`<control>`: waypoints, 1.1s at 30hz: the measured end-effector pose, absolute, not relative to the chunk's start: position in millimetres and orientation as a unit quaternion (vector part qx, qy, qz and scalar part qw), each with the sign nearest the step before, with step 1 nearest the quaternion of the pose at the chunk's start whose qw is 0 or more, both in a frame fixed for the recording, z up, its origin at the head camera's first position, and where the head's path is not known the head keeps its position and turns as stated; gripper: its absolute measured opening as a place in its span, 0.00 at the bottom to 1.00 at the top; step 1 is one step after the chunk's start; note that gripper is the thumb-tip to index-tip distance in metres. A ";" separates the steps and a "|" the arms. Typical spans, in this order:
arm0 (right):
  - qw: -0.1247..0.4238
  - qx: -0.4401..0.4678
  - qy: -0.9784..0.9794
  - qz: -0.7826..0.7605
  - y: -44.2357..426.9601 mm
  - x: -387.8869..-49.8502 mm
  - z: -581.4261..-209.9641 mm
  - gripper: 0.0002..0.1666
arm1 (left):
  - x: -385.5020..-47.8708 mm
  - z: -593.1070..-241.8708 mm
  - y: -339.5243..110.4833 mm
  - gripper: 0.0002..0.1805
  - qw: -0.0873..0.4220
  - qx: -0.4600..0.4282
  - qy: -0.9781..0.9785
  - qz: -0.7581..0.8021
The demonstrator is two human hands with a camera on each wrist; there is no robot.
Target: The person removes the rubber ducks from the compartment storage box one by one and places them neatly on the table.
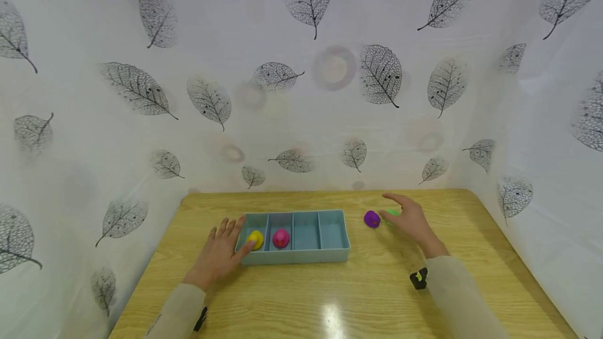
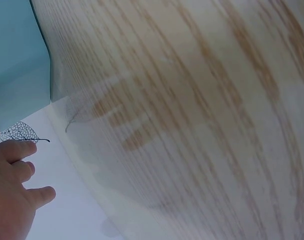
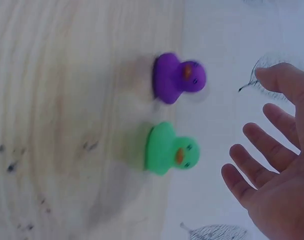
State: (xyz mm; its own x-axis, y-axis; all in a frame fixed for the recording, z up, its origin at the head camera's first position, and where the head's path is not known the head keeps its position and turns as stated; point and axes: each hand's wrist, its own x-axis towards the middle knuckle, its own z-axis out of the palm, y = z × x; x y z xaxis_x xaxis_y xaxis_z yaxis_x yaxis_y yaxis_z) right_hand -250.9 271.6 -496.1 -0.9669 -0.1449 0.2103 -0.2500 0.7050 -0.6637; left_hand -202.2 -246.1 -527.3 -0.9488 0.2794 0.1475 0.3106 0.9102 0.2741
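Note:
A pale blue tray (image 1: 297,257) with a row of compartments lies on the table. In its leftmost compartment sits a yellow toy duck (image 1: 256,240), and a pink toy duck (image 1: 281,238) is in the one beside it. My left hand (image 1: 215,254) rests against the tray's left end, fingers extended, its thumb reaching over the front wall by the yellow duck. Right of the tray stand a purple toy duck (image 3: 168,80) and a green toy duck (image 3: 162,150). My right hand (image 1: 413,223) hovers over the green duck with fingers spread, partly covering it in the head view.
The wooden table (image 1: 292,297) carries all these things. A white leaf-printed sheet (image 1: 301,130) rises behind it and along both sides. The tray's two right compartments (image 1: 332,229) show bare floors. Each wrist wears a small black device (image 1: 419,279).

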 end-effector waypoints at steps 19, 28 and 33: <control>0.098 0.211 -0.892 0.388 199.7 -245.3 -466.3 0.31 | -202.8 -528.9 -245.6 0.45 0.064 -0.155 -0.974 -0.151; 0.080 0.229 -0.890 0.385 176.9 -241.1 -463.0 0.31 | -202.4 -527.9 -245.6 0.45 0.060 -0.154 -0.974 -0.154; 0.072 0.245 -0.885 0.389 165.9 -238.6 -462.7 0.30 | -202.0 -528.3 -245.7 0.45 0.064 -0.155 -0.974 -0.154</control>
